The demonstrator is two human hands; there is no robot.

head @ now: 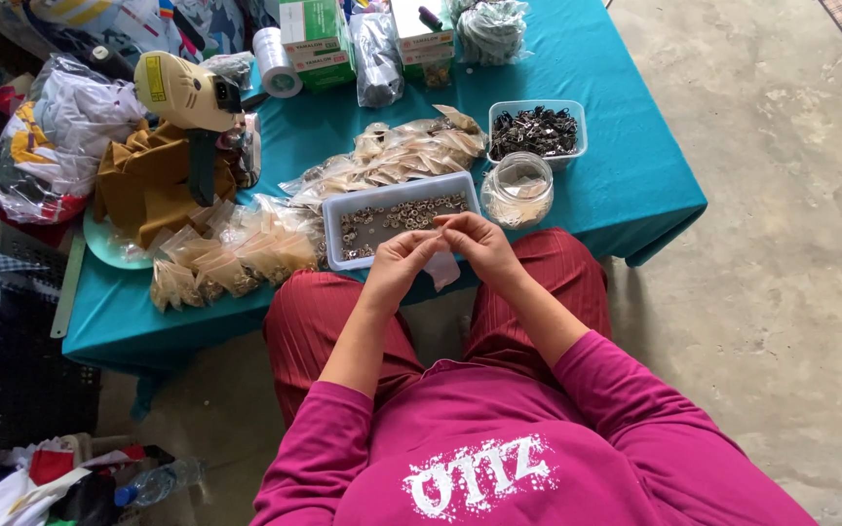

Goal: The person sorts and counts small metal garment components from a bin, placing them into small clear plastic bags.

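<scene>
i see both hands pinching a small clear plastic bag (442, 268) at the worktop (626, 185) edge: left hand (397, 263), right hand (479, 244). the bag hangs over my lap, just short of the tray of small metal rings (397, 219), so i judge a loose ring could drop to the floor.

Small clear plastic bag (443, 268) pinched between both hands, hanging limp, mouth up, just below near rim of shallow clear tray (338, 234) full of small metal rings.
</scene>
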